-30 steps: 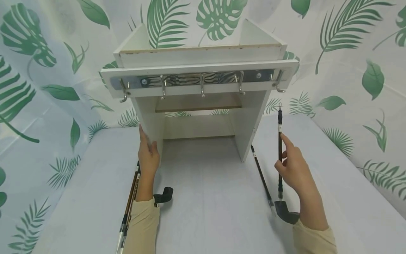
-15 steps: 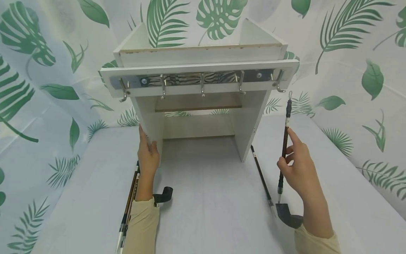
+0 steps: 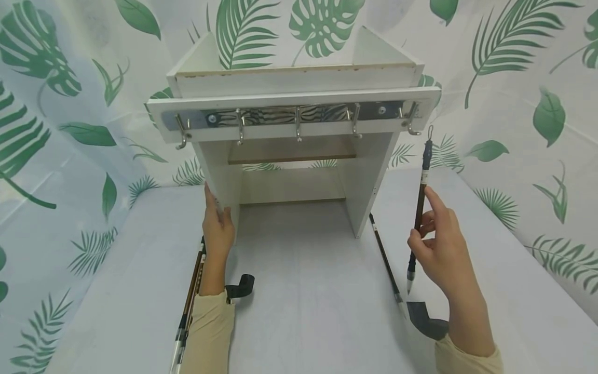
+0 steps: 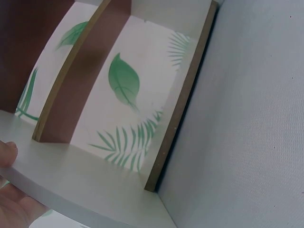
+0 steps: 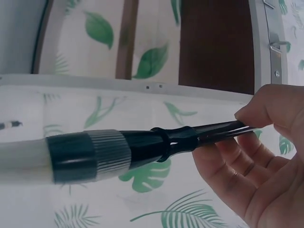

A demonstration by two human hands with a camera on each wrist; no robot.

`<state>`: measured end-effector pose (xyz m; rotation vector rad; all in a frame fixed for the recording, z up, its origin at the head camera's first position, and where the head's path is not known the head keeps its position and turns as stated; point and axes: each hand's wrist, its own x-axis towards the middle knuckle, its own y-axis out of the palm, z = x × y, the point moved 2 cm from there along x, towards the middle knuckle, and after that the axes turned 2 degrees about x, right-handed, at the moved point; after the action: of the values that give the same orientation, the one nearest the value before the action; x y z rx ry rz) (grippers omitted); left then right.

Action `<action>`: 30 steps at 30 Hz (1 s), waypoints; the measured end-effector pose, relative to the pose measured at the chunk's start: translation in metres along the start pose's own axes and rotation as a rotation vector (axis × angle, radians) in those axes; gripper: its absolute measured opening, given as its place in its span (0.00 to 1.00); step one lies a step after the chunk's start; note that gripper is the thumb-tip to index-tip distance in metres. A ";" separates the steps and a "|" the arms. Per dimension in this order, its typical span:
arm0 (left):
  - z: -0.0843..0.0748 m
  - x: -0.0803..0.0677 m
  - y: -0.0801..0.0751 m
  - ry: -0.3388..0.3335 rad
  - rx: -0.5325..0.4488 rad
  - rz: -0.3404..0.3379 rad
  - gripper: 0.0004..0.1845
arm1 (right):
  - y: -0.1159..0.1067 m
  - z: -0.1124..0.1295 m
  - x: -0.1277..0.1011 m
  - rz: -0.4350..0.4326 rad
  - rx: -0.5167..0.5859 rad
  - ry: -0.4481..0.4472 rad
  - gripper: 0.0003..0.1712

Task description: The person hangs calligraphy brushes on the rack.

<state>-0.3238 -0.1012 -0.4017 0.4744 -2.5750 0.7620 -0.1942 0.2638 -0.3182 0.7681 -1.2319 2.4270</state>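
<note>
My right hand (image 3: 441,249) pinches a calligraphy brush (image 3: 422,202) by its dark handle, right of a small white shelf unit (image 3: 294,80). The brush stands nearly upright, loop up and pale bristles down, leaning slightly right at the top. In the right wrist view, the brush's black ferrule (image 5: 71,156) points left, away from the fingers. My left hand (image 3: 218,228) holds the front edge of the unit's left side panel (image 4: 95,183), thumb on the inner face and fingers outside. A row of metal hooks (image 3: 298,124) runs across the unit's front rail.
Another brush (image 3: 385,259) lies on the white surface (image 3: 299,311) near the unit's right panel. Several brushes (image 3: 191,301) lie by my left forearm. Black wrist camera mounts show at the left wrist (image 3: 240,287) and right wrist (image 3: 426,319). Leaf-patterned cloth (image 3: 514,104) hangs behind.
My right hand has moved to the right with the brush, which has risen and now tilts a little. The left hand keeps its place on the panel.
</note>
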 end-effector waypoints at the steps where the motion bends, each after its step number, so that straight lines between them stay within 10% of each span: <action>1: 0.000 0.000 0.000 -0.001 0.001 0.000 0.36 | 0.000 0.001 0.000 -0.005 0.005 -0.020 0.48; 30: 0.003 0.001 0.001 0.025 0.024 -0.004 0.36 | 0.000 0.007 -0.001 0.001 0.007 -0.099 0.47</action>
<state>-0.3253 -0.1023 -0.4037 0.4743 -2.5437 0.7932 -0.1910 0.2579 -0.3150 0.8996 -1.2602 2.4215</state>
